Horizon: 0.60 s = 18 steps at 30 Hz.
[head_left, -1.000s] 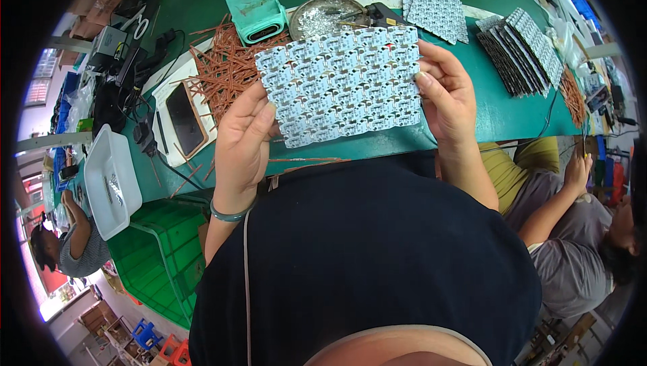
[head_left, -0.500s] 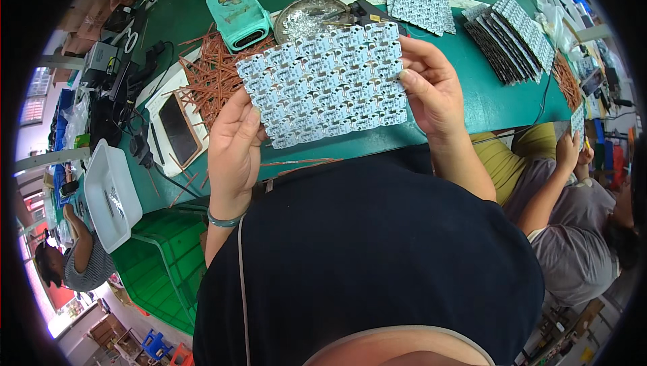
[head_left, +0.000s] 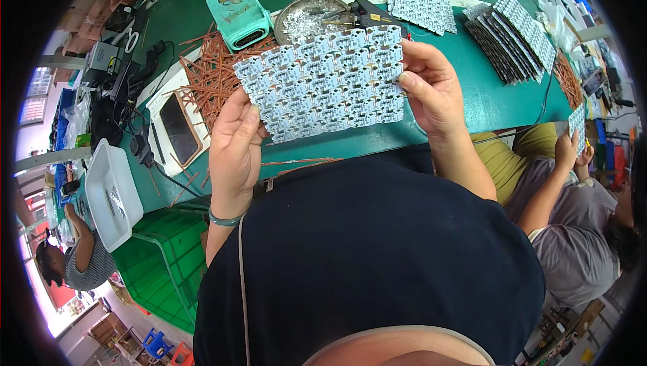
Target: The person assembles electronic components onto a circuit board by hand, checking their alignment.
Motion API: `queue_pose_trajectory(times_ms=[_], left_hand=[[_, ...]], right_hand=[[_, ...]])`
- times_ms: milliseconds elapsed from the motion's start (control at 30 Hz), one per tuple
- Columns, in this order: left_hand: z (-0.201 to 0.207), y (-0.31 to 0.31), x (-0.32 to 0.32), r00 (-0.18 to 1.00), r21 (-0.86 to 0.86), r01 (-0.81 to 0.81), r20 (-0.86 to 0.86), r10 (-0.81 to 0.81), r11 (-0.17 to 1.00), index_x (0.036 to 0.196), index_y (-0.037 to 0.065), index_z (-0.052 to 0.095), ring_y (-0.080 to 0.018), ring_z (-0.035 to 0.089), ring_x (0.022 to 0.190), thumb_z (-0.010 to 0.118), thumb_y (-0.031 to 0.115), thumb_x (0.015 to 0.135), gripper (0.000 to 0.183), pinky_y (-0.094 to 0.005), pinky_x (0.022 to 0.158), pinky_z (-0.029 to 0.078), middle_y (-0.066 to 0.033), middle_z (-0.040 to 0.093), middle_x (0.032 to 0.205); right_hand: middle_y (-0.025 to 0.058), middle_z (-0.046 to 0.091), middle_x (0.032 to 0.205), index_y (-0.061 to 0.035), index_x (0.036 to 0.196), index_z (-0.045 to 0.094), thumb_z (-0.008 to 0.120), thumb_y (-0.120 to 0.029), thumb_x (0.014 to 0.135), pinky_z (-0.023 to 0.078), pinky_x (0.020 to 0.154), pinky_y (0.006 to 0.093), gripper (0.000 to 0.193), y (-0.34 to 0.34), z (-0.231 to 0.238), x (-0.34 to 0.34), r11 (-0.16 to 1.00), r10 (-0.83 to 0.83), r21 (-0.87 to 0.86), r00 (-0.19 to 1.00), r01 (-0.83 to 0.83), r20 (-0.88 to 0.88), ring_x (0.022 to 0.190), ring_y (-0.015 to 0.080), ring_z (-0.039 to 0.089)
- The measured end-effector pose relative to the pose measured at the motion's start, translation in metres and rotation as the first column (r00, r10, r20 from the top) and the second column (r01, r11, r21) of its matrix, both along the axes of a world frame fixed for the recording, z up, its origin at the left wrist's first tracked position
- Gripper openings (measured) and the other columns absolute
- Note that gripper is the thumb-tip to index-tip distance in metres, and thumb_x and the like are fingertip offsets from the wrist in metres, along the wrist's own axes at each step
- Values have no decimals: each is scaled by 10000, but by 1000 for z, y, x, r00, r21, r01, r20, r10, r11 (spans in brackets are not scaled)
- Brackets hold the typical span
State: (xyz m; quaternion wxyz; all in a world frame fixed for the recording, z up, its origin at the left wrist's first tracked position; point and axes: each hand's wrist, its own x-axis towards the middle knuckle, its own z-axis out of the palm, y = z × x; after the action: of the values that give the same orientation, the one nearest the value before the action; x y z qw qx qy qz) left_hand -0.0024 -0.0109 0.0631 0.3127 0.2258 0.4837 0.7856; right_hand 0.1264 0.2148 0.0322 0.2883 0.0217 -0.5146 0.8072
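A pale panel of small circuit boards [head_left: 323, 86] is held up over the near edge of the green table, its patterned face in view. My left hand [head_left: 234, 138] pinches its left edge, thumb on the near face. At the right edge my right hand [head_left: 431, 86] grips it between thumb and fingers. Behind the panel lies a round dish of small silvery pieces [head_left: 306, 19], partly covered by it. A black-handled tool [head_left: 371, 14] rests beside that dish. To the left, a heap of thin reddish-brown strips [head_left: 212, 73] spreads over the table.
A turquoise scale [head_left: 236, 12] stands behind the strips. Stacked panels [head_left: 509, 39] sit at the right, more [head_left: 421, 3] at the back. A phone [head_left: 178, 130], a white tray [head_left: 111, 194] and a green crate [head_left: 158, 265] are at left. A co-worker [head_left: 573, 211] sits at right holding a panel.
The panel has tilted slightly, its lower edge shifting up a little and its upper right corner down. Both hands keep their hold.
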Motion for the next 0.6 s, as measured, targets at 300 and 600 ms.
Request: queue_pose_trajectory(times_ms=[300, 600], left_hand=[[-3, -4, -4, 995, 10, 76, 60, -77, 997, 1278, -60, 326, -217, 455, 1146, 375, 42, 904, 390, -348, 981, 346, -154, 448, 1258], [-4, -6, 6, 998, -226, -40, 28, 48, 973, 1183, -29, 431, -172, 541, 984, 565, 64, 831, 388, -314, 878, 410, -111, 546, 1113]], right_hand=[[74, 618, 905, 9, 1139, 517, 577, 3, 791, 479, 679, 210, 353, -3, 6, -2, 999, -25, -36, 996, 28, 91, 811, 103, 591], [38, 607, 875, 5, 1110, 521, 553, -49, 846, 451, 656, 210, 272, -11, 4, -1, 983, 72, 145, 962, -113, 265, 779, 80, 567]])
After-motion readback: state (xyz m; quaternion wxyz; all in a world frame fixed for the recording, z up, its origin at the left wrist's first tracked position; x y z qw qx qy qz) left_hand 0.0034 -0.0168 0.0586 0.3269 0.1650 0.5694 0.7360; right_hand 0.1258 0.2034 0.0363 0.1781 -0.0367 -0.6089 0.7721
